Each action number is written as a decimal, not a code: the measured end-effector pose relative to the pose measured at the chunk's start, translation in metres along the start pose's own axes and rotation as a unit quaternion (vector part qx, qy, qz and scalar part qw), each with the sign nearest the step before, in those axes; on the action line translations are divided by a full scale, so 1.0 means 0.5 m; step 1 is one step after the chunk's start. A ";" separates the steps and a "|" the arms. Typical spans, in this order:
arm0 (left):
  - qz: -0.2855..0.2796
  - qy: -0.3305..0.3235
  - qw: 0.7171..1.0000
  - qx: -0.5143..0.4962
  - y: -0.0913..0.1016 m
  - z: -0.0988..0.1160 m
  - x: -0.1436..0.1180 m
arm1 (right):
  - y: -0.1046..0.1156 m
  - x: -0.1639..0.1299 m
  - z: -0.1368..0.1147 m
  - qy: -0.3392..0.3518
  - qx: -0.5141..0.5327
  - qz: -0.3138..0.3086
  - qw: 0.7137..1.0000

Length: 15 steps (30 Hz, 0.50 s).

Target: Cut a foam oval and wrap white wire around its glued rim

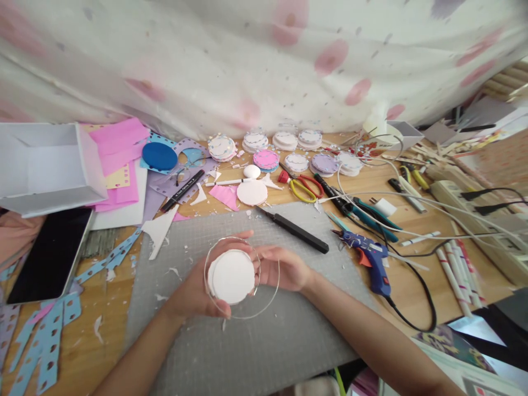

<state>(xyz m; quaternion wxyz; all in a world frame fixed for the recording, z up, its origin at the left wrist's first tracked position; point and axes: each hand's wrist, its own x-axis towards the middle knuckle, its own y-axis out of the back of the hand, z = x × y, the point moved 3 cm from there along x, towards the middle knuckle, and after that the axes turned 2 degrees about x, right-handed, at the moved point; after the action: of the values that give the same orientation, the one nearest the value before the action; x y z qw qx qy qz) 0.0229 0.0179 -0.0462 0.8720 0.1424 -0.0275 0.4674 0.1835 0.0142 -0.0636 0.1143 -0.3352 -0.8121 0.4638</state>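
Above the grey cutting mat [198, 352], my left hand [198, 289] grips a white round disc [233, 276], which looks layered, with thumb below and fingers behind it. A thin pale wire [270, 304] loops around the disc and bows out to the right. My right hand [286, 268] is at the disc's right edge, its fingers bent in against the wire; the fingertips are partly hidden. A black pen-shaped craft knife [299, 232] lies on the mat beyond my hands. Farther back is a loose white paper circle [252, 193].
Finished-looking discs with dotted edges, one pink [266, 160], stand in rows at the back. A blue glue gun [371, 258] with its cable, scissors [305, 188] and pliers [375, 219] lie right. A phone [51, 256], a white box [88, 159] and paper scraps [53, 346] lie left.
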 end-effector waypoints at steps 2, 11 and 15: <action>-0.030 0.018 0.993 -0.108 -0.004 -0.007 0.001 | 0.003 0.000 0.000 -0.003 -0.002 0.001 1.000; -0.100 0.084 0.951 -0.280 -0.021 -0.021 -0.008 | 0.002 -0.002 0.005 -0.004 -0.033 0.004 0.999; -0.103 0.096 0.938 -0.317 -0.021 -0.027 -0.010 | 0.006 -0.001 0.008 -0.003 -0.052 0.005 0.999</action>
<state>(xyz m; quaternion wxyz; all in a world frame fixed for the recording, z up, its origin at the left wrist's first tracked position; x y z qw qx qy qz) 0.0275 0.0121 -0.0621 0.9138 -0.1851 -0.0752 0.3536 0.1834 0.0121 -0.0682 0.0918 -0.3431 -0.8337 0.4229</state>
